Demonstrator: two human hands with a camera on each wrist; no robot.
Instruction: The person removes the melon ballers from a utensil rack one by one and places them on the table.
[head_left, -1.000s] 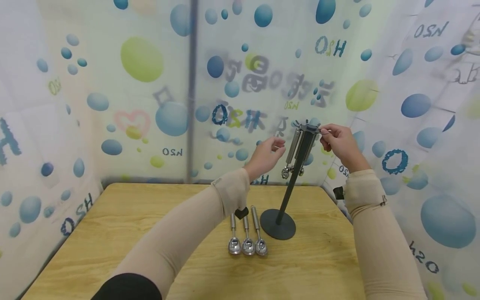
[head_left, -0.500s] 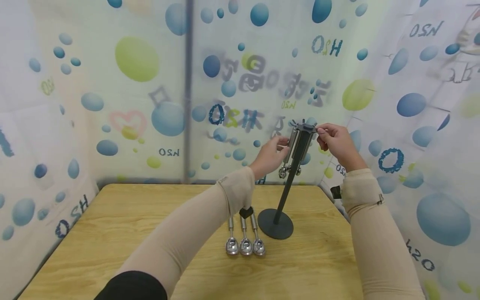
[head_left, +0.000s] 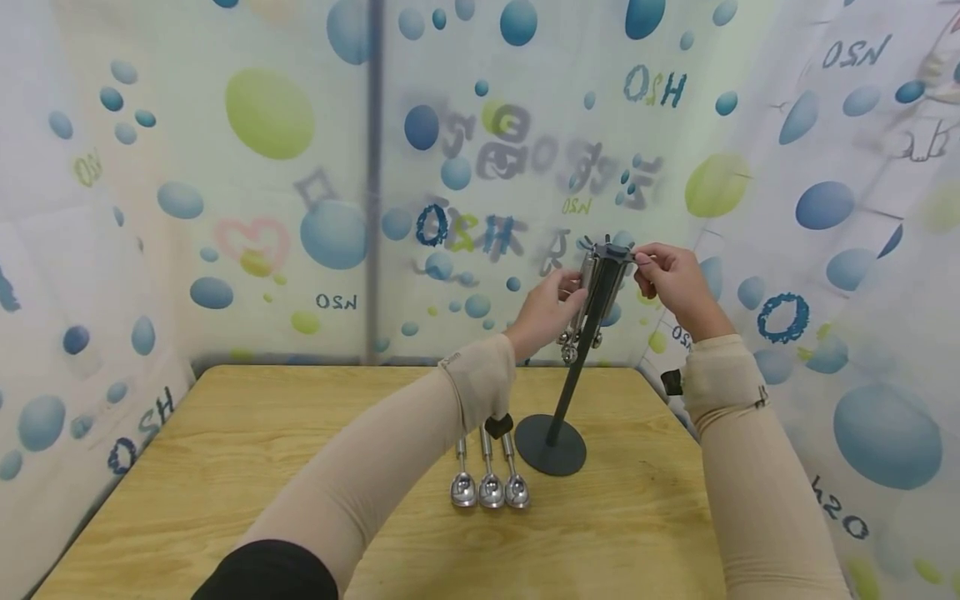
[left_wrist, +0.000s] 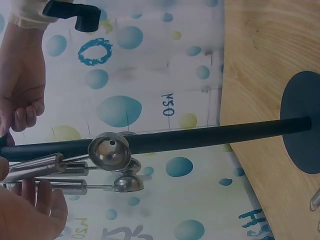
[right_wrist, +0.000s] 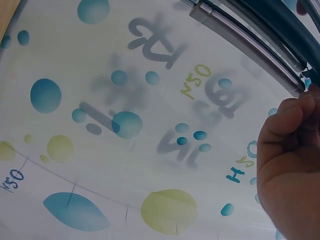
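Note:
A dark grey rack (head_left: 573, 367) with a round base (head_left: 551, 458) stands on the table, several metal scoops hanging from its hooked top. My left hand (head_left: 551, 310) is at the left side of these, thumb and fingers around a scoop handle. The left wrist view shows that scoop (left_wrist: 111, 151) with its round bowl toward the pole, other scoops (left_wrist: 129, 183) close behind it. My right hand (head_left: 678, 285) pinches a hook at the rack's top right; the right wrist view shows its fingertips beside a hanging handle (right_wrist: 250, 47). Fingers partly hide the grasped handle's upper end.
Three metal scoops (head_left: 491, 490) lie side by side on the wooden table (head_left: 300, 467), left of the base, bowls toward me. My left cuff hides their handle ends. A patterned curtain (head_left: 450, 100) hangs behind the table and along its sides.
My left hand has moved right to the hanging scoops and taken hold of a handle; one bowl has swung slightly downward and right. My right hand keeps its pinch on the rack.

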